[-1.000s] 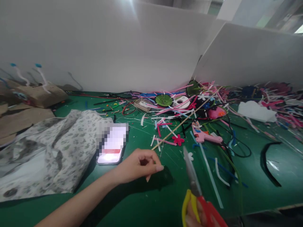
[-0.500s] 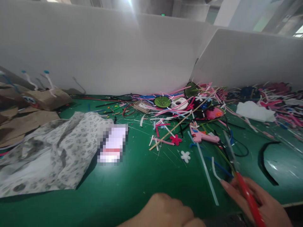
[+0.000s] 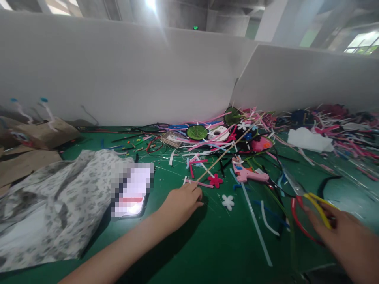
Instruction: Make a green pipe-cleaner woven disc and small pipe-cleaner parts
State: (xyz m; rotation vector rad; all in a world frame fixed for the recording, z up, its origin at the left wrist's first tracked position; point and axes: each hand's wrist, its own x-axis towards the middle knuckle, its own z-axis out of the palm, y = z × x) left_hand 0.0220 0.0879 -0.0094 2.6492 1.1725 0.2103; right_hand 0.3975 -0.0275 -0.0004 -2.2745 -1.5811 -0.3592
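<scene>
My left hand (image 3: 184, 200) reaches over the middle of the table, fingers closed on the near end of a thin wooden stick (image 3: 220, 157); the fingertips are partly hidden. My right hand (image 3: 340, 232) holds scissors (image 3: 296, 189) with red and yellow handles, their blades pointing away from me. Close to my left hand lie a pink felt flower (image 3: 215, 180), a white felt flower (image 3: 227, 202) and short pink and white strips. A pink glue gun (image 3: 250, 174) with a clear glue stick (image 3: 256, 225) lies between the hands. A bent white strip (image 3: 268, 221) is near the scissors.
On the left lie a patterned cloth (image 3: 59, 209), a lit phone (image 3: 134, 189) and brown paper pieces (image 3: 50, 132). Colourful strips, a white roll (image 3: 218, 133) and green round pieces (image 3: 197, 133) pile against the grey partition (image 3: 133, 75). White paper (image 3: 309, 139) lies at right.
My left hand has moved forward from the near edge onto the stick's end. The scissors in my right hand have turned, and their handles now show side by side. The view has shifted slightly.
</scene>
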